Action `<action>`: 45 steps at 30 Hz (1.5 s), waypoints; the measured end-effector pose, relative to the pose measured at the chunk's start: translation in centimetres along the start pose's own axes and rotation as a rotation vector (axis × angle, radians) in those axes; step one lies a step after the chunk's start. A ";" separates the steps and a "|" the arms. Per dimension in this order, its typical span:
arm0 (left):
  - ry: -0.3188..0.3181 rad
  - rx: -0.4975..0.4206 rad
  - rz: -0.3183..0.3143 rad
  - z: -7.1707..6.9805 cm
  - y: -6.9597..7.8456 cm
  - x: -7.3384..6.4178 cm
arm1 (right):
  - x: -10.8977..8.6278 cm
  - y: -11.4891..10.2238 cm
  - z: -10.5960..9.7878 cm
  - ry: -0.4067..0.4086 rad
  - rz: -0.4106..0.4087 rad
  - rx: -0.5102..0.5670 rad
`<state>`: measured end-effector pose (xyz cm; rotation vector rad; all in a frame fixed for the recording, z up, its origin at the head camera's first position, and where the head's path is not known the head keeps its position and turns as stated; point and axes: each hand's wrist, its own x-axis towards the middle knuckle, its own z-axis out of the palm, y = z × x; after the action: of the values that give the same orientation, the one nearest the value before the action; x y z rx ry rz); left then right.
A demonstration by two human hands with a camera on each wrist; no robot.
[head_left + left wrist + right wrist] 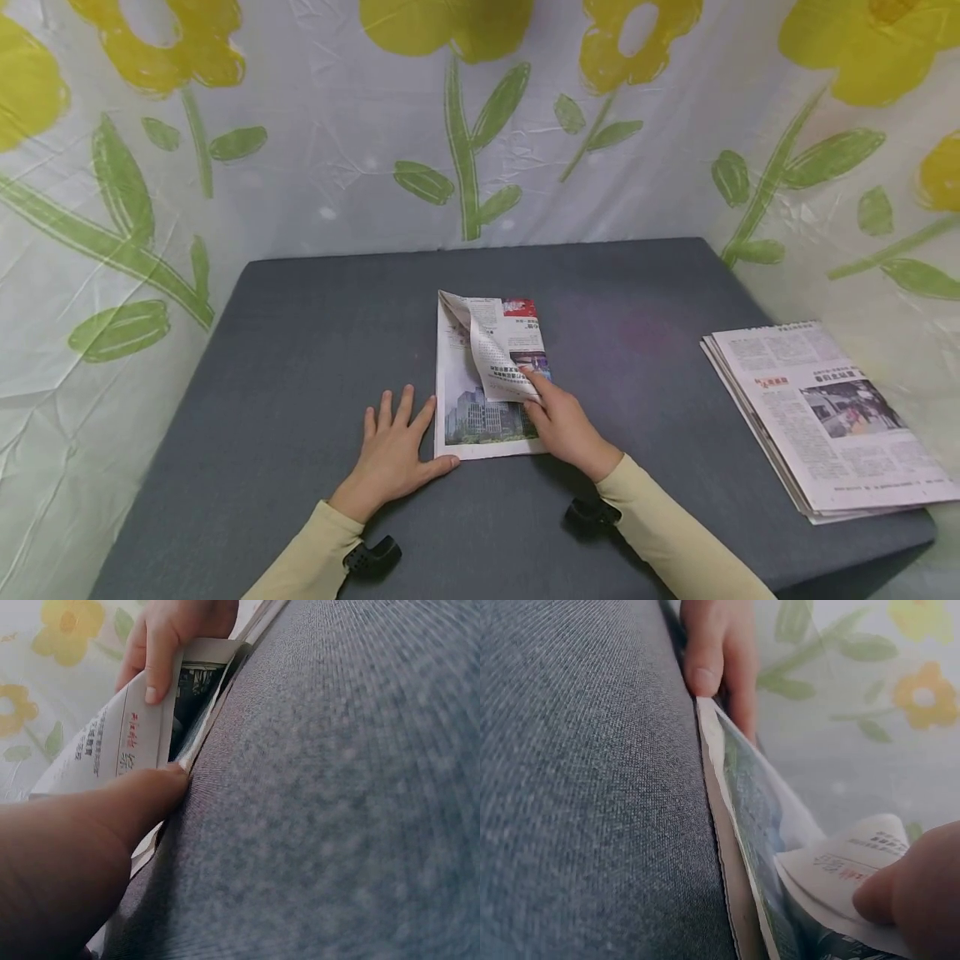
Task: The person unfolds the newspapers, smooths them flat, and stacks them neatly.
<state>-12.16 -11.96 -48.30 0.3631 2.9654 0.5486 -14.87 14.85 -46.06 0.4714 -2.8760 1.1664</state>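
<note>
A folded newspaper (457,367) lies in the middle of the table, with a colour photo of a building near its lower edge. One page flap (495,362) is lifted and curls over toward the right. My right hand (568,425) pinches the corner of this flap, thumb on top, as the left wrist view also shows. Flat beside the paper's lower left corner rests my left hand (396,457), fingers spread, its thumb (161,784) pressing at the bottom edge. In the right wrist view several layered sheets (727,840) show along the paper's edge.
A stack of folded newspapers (817,417) sits at the table's right edge. Dark grey cloth covers the table (322,333). A pale curtain (315,167) with yellow flowers hangs behind it and at both sides.
</note>
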 end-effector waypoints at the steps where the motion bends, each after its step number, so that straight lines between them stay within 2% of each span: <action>1: -0.003 -0.001 0.001 0.0 0.0 0.0 | 0.0 0.1 -0.1 0.001 0.016 0.014; 5: -0.007 -0.002 0.009 0.0 -0.1 0.0 | -0.2 0.3 -0.4 0.021 0.054 0.057; 12: 0.022 -0.011 0.019 0.1 -0.1 0.1 | -0.5 0.7 -1.1 0.045 0.121 0.191; 18: 0.030 -0.004 0.020 0.1 0.0 0.1 | -1.0 1.5 -2.1 0.069 0.146 0.331; 22: 0.024 0.008 0.016 0.2 0.1 0.1 | -1.5 2.0 -2.8 0.080 0.198 0.448; 28: 0.026 0.020 0.009 0.2 0.1 0.1 | -2.4 3.1 -4.0 0.046 0.281 0.646; 34: 0.019 0.012 0.005 0.1 0.2 0.1 | -3.3 4.1 -4.8 -0.008 0.326 0.853; 39: 0.006 0.007 0.004 0.2 0.1 0.1 | -3.9 4.9 -5.0 -0.018 0.364 0.939; 45: -0.003 0.016 0.002 0.1 0.1 0.2 | -4.7 5.8 -5.4 -0.030 0.362 1.080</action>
<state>-12.38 -11.81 -48.37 0.3676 2.9684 0.5236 -12.58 23.72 -46.63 -0.0866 -2.1187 2.7182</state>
